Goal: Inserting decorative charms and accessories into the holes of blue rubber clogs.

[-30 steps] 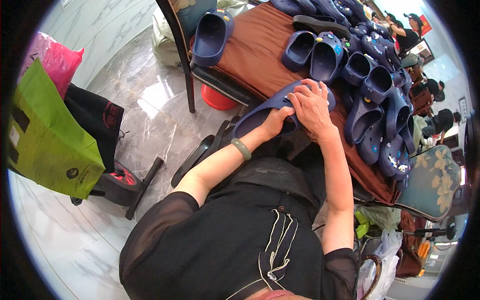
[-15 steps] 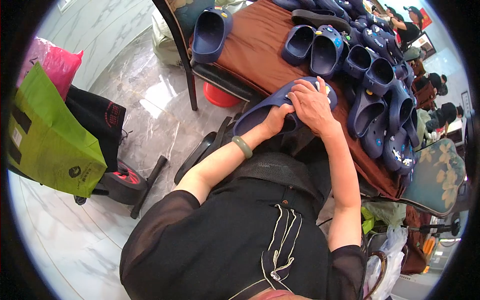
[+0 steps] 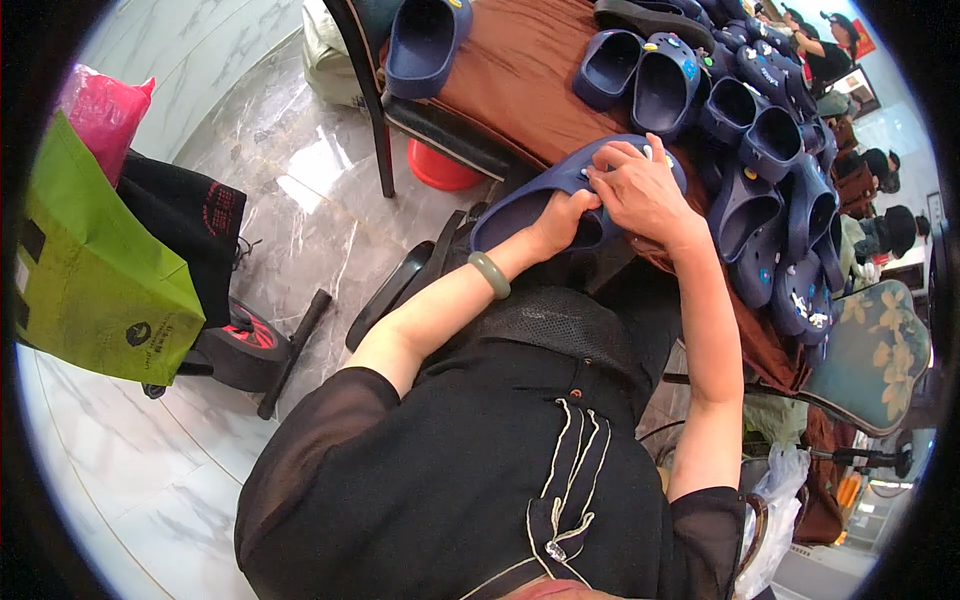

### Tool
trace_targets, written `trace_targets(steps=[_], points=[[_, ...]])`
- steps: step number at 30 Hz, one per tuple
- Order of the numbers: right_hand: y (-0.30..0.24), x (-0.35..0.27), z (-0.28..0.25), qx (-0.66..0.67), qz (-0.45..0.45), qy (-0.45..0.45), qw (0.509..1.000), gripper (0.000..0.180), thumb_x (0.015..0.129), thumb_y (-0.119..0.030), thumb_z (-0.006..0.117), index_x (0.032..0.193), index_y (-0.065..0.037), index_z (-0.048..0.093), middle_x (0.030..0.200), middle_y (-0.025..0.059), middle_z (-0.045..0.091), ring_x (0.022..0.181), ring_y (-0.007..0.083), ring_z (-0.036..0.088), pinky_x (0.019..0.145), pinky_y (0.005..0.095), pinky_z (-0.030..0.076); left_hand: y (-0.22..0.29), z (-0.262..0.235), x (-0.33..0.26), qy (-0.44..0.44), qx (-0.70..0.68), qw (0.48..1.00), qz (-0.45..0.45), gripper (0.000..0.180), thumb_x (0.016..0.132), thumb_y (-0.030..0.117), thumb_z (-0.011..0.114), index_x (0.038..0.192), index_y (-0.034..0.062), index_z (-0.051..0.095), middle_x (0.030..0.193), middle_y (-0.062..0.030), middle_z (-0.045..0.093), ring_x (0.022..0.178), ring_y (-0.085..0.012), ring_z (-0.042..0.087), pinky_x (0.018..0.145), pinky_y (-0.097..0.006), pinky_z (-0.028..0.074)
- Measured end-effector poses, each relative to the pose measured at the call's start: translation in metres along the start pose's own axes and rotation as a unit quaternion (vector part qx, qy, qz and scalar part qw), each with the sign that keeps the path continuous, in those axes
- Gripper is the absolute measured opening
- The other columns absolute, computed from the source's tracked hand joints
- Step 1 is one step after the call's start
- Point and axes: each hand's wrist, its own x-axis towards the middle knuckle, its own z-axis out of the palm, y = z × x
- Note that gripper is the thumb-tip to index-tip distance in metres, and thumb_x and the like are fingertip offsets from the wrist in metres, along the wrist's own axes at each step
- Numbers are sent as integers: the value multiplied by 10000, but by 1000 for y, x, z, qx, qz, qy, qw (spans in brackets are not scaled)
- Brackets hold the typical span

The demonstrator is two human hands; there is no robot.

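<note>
A navy blue clog point(image 3: 556, 180) is held in front of me at the near edge of the brown-covered table, its toe pointing away to the right. My left hand point(image 3: 566, 222) grips it at the foot opening, thumb on top and the other fingers hidden inside. A green bangle point(image 3: 489, 275) circles that wrist. On the clog's upper lies my right hand point(image 3: 645, 195), its fingers bent and closed over a spot near small light-coloured charms. Whatever those fingertips pinch is too small and covered to make out.
Many navy clogs with colourful charms point(image 3: 770, 145) crowd the table's right side. A single clog point(image 3: 428, 45) stands at the far left corner. A red basin point(image 3: 443, 165) sits below the table. Green point(image 3: 110, 260) and pink bags are at left; a floral chair point(image 3: 868, 355) is at right.
My right hand has shifted slightly on the clog's upper, its fingers more bent. The left hand keeps its grip. The whole view has moved a little.
</note>
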Motion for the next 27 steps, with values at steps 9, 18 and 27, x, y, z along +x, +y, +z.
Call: trace_targets(steps=[9, 18, 27], points=[[-1, -20, 5, 14, -4, 83, 996, 230, 875, -238, 527, 958, -112, 700, 989, 8, 613, 1040, 192, 542, 984, 546, 286, 43, 5, -14, 111, -379, 881, -260, 202, 867, 198, 507, 994, 69, 598, 996, -64, 639, 885, -181, 611, 802, -365, 484], [-18, -24, -5, 18, -18, -17, 1000, 150, 804, -169, 562, 799, -56, 661, 866, 47, 567, 928, 210, 532, 891, 478, 344, 31, 10, -36, 160, -123, 963, -180, 200, 828, 145, 587, 963, 7, 644, 870, -24, 636, 768, -110, 612, 633, -274, 502], [-15, -37, 6, 59, 25, 111, 992, 161, 806, -169, 608, 866, -44, 690, 876, 47, 584, 918, 203, 543, 891, 425, 345, 52, 20, -19, 192, -170, 940, -224, 167, 819, 137, 627, 926, 15, 670, 850, -7, 648, 735, -85, 599, 633, -252, 467]])
